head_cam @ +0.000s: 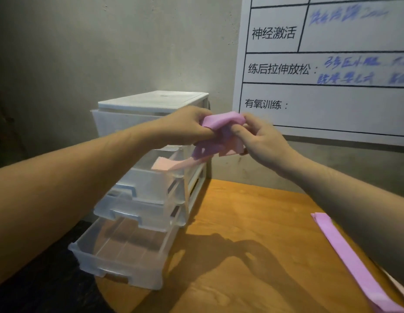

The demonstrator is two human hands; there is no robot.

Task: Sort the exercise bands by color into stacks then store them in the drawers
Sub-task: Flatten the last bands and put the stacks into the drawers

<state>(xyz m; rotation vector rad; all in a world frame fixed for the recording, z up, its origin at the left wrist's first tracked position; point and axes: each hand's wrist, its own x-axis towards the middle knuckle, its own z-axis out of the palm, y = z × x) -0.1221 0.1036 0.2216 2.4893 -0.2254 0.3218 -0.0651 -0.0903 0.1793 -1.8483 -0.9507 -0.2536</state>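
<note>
Purple band [221, 134] bunched between both hands, above open drawers [119, 251]

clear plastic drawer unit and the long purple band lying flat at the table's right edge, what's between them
In the head view, only bare wooden tabletop, crossed by arm shadows, lies between the clear plastic drawer unit and the flat purple band.
</note>
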